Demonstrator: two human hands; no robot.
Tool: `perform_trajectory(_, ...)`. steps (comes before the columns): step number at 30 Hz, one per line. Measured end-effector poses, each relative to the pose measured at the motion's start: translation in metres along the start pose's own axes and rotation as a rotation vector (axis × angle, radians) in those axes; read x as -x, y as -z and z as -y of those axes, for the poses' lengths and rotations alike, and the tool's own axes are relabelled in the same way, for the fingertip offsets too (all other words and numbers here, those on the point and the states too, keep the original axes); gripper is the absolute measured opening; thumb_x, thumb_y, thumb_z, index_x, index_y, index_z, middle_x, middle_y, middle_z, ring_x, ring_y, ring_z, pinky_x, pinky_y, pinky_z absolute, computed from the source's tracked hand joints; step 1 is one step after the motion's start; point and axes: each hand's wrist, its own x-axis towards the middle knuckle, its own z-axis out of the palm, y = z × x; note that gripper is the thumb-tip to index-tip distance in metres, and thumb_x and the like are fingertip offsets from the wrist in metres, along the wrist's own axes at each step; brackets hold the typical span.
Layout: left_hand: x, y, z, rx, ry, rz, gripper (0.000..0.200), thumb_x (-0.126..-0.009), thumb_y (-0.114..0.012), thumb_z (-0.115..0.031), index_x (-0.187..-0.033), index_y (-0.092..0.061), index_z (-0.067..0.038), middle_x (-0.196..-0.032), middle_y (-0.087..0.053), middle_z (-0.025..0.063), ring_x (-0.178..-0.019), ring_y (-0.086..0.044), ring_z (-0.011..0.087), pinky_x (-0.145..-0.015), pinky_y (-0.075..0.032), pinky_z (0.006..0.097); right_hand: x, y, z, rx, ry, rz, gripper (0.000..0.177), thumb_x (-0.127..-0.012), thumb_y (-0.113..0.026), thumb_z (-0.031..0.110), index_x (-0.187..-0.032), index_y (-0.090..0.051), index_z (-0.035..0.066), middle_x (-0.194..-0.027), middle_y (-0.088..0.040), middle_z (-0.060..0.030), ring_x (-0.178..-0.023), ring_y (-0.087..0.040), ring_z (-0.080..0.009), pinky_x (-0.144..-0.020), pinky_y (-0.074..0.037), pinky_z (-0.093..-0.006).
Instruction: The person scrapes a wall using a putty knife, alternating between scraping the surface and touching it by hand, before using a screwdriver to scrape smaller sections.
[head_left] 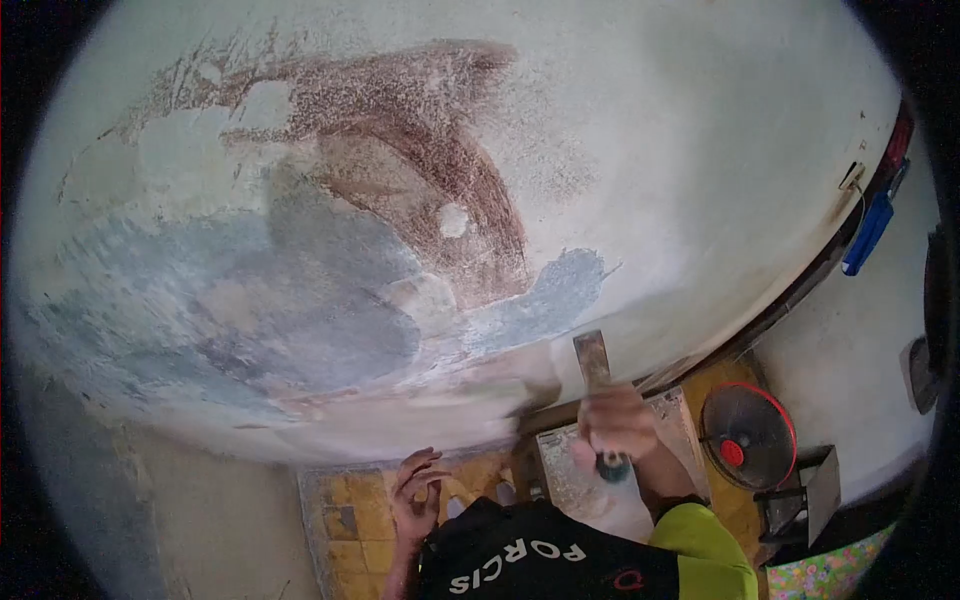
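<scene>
My right hand (617, 420) is wrapped round a scraper (591, 352), its flat metal blade pointing up toward the wall and the dark green end of its handle showing below my fist. My left hand (417, 495) is raised beside my body, fingers apart and loosely curled, with nothing in it. In front of me the pale wall (700, 130) carries a rough brown patch (480, 200) and smeared grey-blue areas (350, 270). The blade overlaps the wall's lower part in this view.
A white-topped surface (560, 465) with stains stands below my right hand. A fan (748, 437) with a red rim is on the right, near a dark stand (805, 495). Yellow tiles (345, 520) cover the floor. A blue object (868, 235) hangs at the far right.
</scene>
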Motion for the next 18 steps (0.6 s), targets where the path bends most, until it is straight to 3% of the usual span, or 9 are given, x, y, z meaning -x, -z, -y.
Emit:
perform_trajectory(1,0.000,0.000,-0.001,-0.027,0.005,0.005,0.022,-0.082,-0.058,0.008,-0.092,-0.074,-0.004,-0.116,-0.066,0.0159,-0.119,-0.059,0.0330,-0.094,-0.050,0.0417,0.002,0.007,-0.006,0.185,-0.078,0.088,0.038,-0.074,-0.067,-0.005,-0.057,-0.037,0.010,-0.055,-0.042,-0.0022,-0.045,-0.049,-0.0185,-0.040,-0.034,-0.0315)
perform_trajectory(7,-0.009,-0.002,0.012,-0.103,-0.155,0.051,0.016,-0.083,-0.065,0.003,-0.096,-0.071,-0.005,-0.120,-0.064,0.0186,-0.115,-0.060,0.0339,-0.091,-0.051,0.0423,0.005,-0.002,-0.009,0.110,0.035,-0.001,0.040,-0.074,-0.073,0.002,-0.057,-0.038,0.009,-0.055,-0.041,-0.0026,-0.044,-0.047,-0.0177,-0.038,-0.032,-0.0308)
perform_trajectory(9,-0.011,-0.003,0.005,-0.125,-0.172,0.068,0.020,-0.081,-0.067,0.003,-0.099,-0.071,-0.005,-0.121,-0.063,0.0181,-0.116,-0.060,0.0339,-0.092,-0.050,0.0423,-0.005,0.007,-0.017,0.033,-0.075,0.155,0.042,-0.079,-0.071,0.002,-0.056,-0.037,0.009,-0.055,-0.040,-0.0030,-0.044,-0.045,-0.0172,-0.039,-0.032,-0.0309)
perform_trajectory(12,-0.049,-0.005,-0.015,-0.208,-0.196,0.061,0.027,-0.079,-0.068,0.002,-0.104,-0.072,-0.007,-0.128,-0.060,0.0164,-0.120,-0.057,0.0336,-0.097,-0.047,0.0423,-0.004,0.000,-0.012,0.103,-0.002,0.147,0.033,-0.071,-0.072,-0.001,-0.058,-0.043,0.009,-0.056,-0.046,-0.0034,-0.047,-0.052,-0.0190,-0.041,-0.041,-0.0315)
perform_trajectory(16,-0.091,-0.015,-0.028,-0.249,-0.292,0.019,0.029,-0.079,-0.069,0.000,-0.107,-0.071,-0.008,-0.133,-0.057,0.0161,-0.123,-0.054,0.0344,-0.100,-0.045,0.0426,0.006,0.006,-0.013,0.240,0.012,0.158,0.034,-0.072,-0.071,-0.003,-0.057,-0.044,0.012,-0.055,-0.044,-0.0021,-0.046,-0.051,-0.0182,-0.041,-0.038,-0.0296)
perform_trajectory(17,-0.096,-0.018,-0.029,-0.242,-0.299,0.025,0.029,-0.079,-0.069,0.000,-0.107,-0.071,-0.009,-0.134,-0.056,0.0159,-0.124,-0.054,0.0345,-0.100,-0.045,0.0428,-0.012,0.005,-0.014,-0.028,-0.230,0.160,0.034,-0.071,-0.071,-0.005,-0.057,-0.045,0.013,-0.054,-0.043,-0.0008,-0.046,-0.049,-0.0172,-0.041,-0.037,-0.0307)
perform_trajectory(18,-0.099,-0.023,-0.031,-0.244,-0.338,0.023,0.030,-0.079,-0.069,0.000,-0.108,-0.071,-0.009,-0.135,-0.056,0.0155,-0.124,-0.054,0.0347,-0.101,-0.045,0.0430,-0.005,0.007,-0.014,0.046,-0.197,0.168,0.034,-0.070,-0.071,-0.005,-0.057,-0.045,0.013,-0.054,-0.043,-0.0004,-0.046,-0.049,-0.0171,-0.041,-0.038,-0.0307)
